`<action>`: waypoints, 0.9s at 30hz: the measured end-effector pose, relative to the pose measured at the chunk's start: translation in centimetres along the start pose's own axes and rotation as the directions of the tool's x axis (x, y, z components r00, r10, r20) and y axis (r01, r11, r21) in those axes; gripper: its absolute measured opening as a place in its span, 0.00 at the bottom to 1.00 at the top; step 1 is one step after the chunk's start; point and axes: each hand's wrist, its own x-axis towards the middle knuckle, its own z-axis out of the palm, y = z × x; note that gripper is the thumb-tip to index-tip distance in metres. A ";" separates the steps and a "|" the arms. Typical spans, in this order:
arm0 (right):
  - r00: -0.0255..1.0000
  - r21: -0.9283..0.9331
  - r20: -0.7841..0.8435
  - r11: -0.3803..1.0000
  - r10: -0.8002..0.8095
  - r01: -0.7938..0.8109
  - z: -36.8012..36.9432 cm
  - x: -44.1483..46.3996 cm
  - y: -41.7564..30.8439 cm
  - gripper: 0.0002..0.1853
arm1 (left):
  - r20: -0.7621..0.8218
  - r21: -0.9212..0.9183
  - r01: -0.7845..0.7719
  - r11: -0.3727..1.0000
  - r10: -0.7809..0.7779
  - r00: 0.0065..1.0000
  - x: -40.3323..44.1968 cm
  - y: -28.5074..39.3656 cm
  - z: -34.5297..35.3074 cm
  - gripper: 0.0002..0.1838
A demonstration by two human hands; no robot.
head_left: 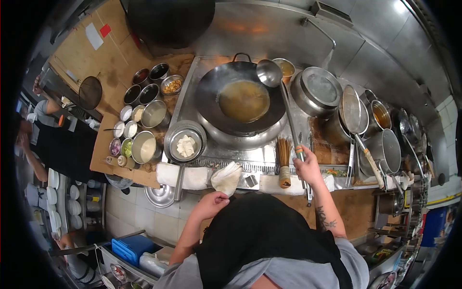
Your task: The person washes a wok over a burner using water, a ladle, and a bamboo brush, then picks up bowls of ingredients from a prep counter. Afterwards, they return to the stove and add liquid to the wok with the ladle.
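Observation:
My right hand (308,166) is closed around the long handle of a ladle (269,73). The ladle's bowl is raised over the right rim of a black wok (207,98), which stands on the burner with steaming, yellowish-brown liquid (244,101) inside. At the front ledge my left hand (211,205) is closed, its curled fingers at the lower edge of a bunched white cloth (226,178). Left of the wok, a strainer (199,130) holds white cubes that look like tofu (186,145). A bamboo brush (284,161) lies beside my right hand.
Several seasoning bowls and pots (144,147) crowd the left counter. On the right are a lidded pot (317,91), a wire skimmer (350,111) and a deep pot (385,151). Water runs from a tap (332,43). Another person (55,139) is at far left.

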 end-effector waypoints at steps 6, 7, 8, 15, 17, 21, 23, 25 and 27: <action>0.949 0.235 0.288 0.951 0.129 -0.200 3.7 0.9 -1.0 0.24 | -0.091 0.013 -0.013 1.000 0.014 0.996 -0.2 -0.8 -0.3 0.13; 0.923 0.305 0.347 0.910 0.169 -0.281 3.8 0.0 -2.0 0.18 | -0.108 -0.001 0.005 1.000 -0.005 0.994 -0.6 -0.8 -0.3 0.13; 0.893 0.368 0.409 0.862 0.186 -0.348 3.7 -0.8 -3.1 0.17 | -0.114 -0.012 0.002 1.000 -0.003 0.994 -0.8 -0.9 -0.2 0.13; 0.618 0.613 0.786 0.147 -0.012 -0.776 1.1 -3.7 -5.7 0.18 | -0.081 -0.109 0.010 0.994 -0.019 0.997 -1.2 -1.2 0.4 0.13; 0.619 0.620 0.784 0.100 -0.039 -0.778 0.4 -5.5 -6.6 0.19 | -0.074 -0.068 -0.002 0.998 -0.003 0.997 -0.9 -1.1 0.3 0.13; 0.702 0.701 0.712 0.065 -0.020 -0.710 -2.0 -10.0 -8.7 0.26 | -0.020 -0.215 -0.004 0.977 0.000 1.000 -0.5 -1.1 0.3 0.12; 0.756 0.755 0.654 0.069 -0.007 -0.652 -3.5 -12.1 -9.8 0.29 | 0.027 -0.221 0.002 0.975 0.004 1.000 -0.3 -1.0 0.3 0.11; 0.814 0.810 0.580 0.112 -0.009 -0.576 -4.9 -13.7 -10.5 0.31 | 0.089 -0.229 0.027 0.973 -0.006 0.996 0.1 -0.7 0.3 0.12; 0.876 0.855 0.482 0.200 0.038 -0.479 -6.2 -14.4 -10.5 0.31 | 0.114 -0.221 0.030 0.975 -0.005 0.993 0.5 0.0 0.3 0.12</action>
